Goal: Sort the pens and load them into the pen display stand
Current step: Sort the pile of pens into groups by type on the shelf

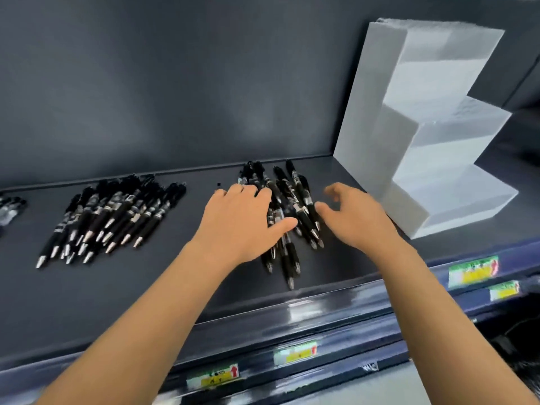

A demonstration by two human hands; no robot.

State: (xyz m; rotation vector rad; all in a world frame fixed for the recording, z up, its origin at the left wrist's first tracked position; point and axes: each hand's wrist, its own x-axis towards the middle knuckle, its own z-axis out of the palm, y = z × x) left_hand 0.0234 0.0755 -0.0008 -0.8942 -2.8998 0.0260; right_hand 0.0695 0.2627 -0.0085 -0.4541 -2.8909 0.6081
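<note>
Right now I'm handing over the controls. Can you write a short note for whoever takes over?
Left hand: flat on the middle pile, fingers straight, gripping nothing.
Right hand: just right of that pile, fingers loosely curled, empty.
Pens: middle pile, left pile and edge pens all lie on the shelf; the stand is at the right.
Done: pens lie in groups.
Left: all loading; no pens show in the stand.
</note>
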